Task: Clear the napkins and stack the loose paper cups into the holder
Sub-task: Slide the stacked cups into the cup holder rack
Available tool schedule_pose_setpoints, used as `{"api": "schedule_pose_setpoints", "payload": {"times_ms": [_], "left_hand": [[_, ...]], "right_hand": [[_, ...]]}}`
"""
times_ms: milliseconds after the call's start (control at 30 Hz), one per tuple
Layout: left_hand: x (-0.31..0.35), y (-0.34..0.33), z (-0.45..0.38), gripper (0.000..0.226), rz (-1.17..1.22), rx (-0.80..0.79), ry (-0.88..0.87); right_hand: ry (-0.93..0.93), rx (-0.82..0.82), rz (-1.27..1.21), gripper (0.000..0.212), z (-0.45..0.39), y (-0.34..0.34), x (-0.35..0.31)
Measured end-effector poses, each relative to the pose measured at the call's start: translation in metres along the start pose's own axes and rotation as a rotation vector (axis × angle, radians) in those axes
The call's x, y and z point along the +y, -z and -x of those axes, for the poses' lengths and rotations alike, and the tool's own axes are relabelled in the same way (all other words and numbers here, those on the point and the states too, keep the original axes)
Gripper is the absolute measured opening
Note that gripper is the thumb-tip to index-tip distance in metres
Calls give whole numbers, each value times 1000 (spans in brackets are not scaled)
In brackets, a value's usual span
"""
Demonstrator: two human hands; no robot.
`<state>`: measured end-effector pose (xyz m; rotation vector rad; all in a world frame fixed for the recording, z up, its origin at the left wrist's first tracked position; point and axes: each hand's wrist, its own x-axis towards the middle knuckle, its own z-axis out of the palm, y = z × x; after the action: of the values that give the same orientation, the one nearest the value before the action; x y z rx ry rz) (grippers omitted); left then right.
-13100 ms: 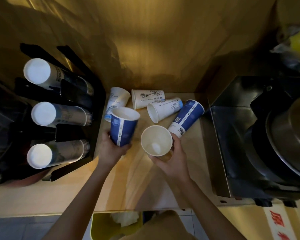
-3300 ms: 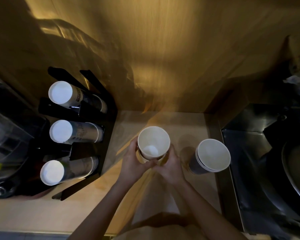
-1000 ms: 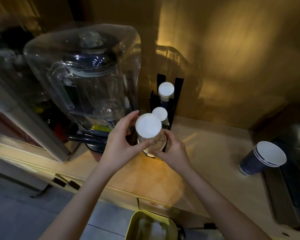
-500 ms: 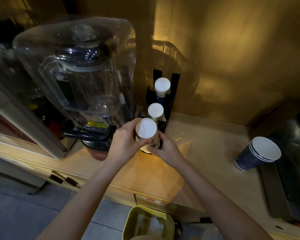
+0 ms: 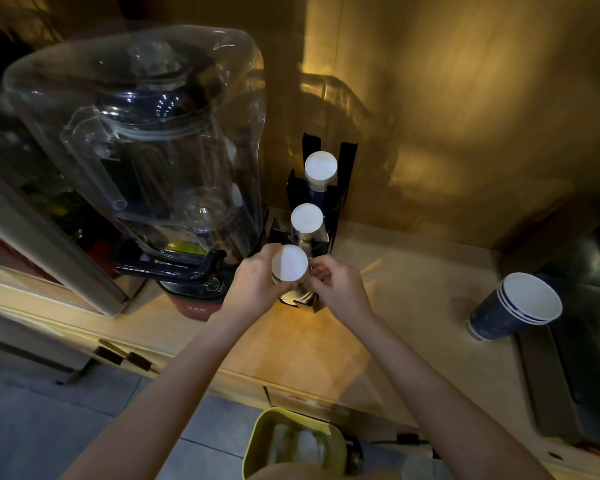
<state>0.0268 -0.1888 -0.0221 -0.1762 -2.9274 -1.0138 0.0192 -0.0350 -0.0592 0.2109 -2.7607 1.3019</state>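
A black three-slot cup holder [image 5: 346, 174] stands on the wooden counter against the back wall. White cup bottoms show in its top slot [image 5: 320, 167] and middle slot [image 5: 306, 218]. My left hand [image 5: 253, 285] grips an upside-down stack of white paper cups [image 5: 289, 263] at the lowest slot. My right hand [image 5: 340, 289] pinches the stack's right side near the holder's base. A nested stack of blue paper cups [image 5: 513, 308] leans on the counter at the right.
A large clear blender enclosure [image 5: 136, 150] with a jar inside stands directly left of the holder. A dark metal appliance [image 5: 586, 323] fills the right edge. Below the counter edge a yellow-green bin [image 5: 291, 445] holds crumpled white napkins.
Both hands carried the white cup stack from mid-counter to the holder, flipped it bottom-up, and over the last second pushed it lower into the bottom slot. The blue stack stayed put.
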Motion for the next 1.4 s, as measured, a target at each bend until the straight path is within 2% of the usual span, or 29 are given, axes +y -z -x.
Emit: {"api": "schedule_pose_setpoints", "payload": {"times_ms": [300, 433, 533, 600, 700, 767, 900, 1033, 1200, 1300, 1400], "left_hand": [[-11, -17, -4, 58, -141, -108, 21], [-8, -18, -4, 59, -217, -134, 18], [4, -16, -6, 66, -391, -169, 21], [19, -15, -7, 68, -470, -124, -1], [48, -21, -12, 54, -482, 41, -170], [68, -34, -21, 48, -501, 132, -304], [118, -75, -36, 55, -509, 70, -481], [156, -128, -42, 60, -526, -62, -512], [194, -184, -47, 63, -463, -275, -572], [213, -208, -46, 66, -480, -364, -605], [229, -226, -45, 68, -328, -503, -488]], "right_hand": [[77, -145, 256, 24, -5, 3, 1], [230, -158, 454, 27, -5, 8, -2], [320, -166, 589, 26, -6, 23, -2], [392, -100, 706, 26, -5, 38, 3], [424, 10, 850, 26, -1, 70, 16], [375, 31, 892, 26, 3, 95, 29], [170, 116, 856, 31, 24, 148, 64], [1, 208, 848, 31, 53, 192, 112], [-292, 264, 820, 47, 87, 228, 163], [-440, 288, 665, 54, 99, 240, 184], [-563, 277, 492, 57, 105, 242, 198]]}}
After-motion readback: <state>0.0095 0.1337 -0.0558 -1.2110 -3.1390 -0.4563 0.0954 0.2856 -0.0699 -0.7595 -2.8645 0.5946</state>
